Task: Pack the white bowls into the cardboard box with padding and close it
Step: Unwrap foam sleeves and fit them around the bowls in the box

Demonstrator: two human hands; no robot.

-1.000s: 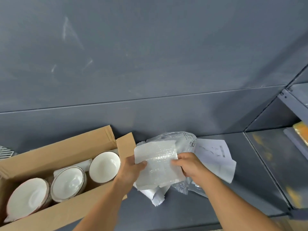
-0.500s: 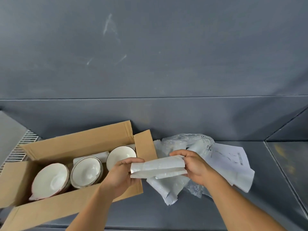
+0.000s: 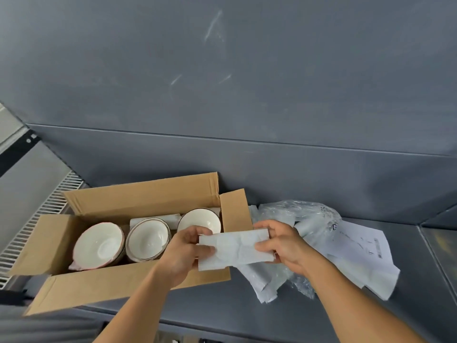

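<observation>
We held a folded white padding sheet (image 3: pixel 233 247) between both hands, just above the right end of the cardboard box (image 3: pixel 128 288). Our left hand (image 3: pixel 186 251) pinched the sheet's left edge, thumb on top and fingers underneath; our right hand (image 3: pixel 282 246) clamped its right edge in the same way. The sheet overhung the box's near right corner, and its left end hid part of the rightmost bowl.

The box sat open on the grey shelf (image 3: pixel 222 315), all four flaps up or splayed out. The near flap ran along the shelf's front edge, and the far flap stood just in front of the grey back wall (image 3: pixel 247 82). Inside the box, three white bowls tilted on edge in a row: the left bowl (image 3: pixel 99 246), the middle bowl (image 3: pixel 148 240) and the right bowl (image 3: pixel 200 220). Rolled white padding (image 3: pixel 170 219) lay behind them, against the box's far wall. The bowls nearly filled the box lengthwise.

To the right of the box, crumpled clear plastic wrap (image 3: pixel 304 219) and loose printed paper (image 3: pixel 366 253) crowded the shelf. Beyond the paper's right edge, the shelf lay bare as far as a seam. Left of the box, a white wire grille (image 3: pixel 32 226) showed.
</observation>
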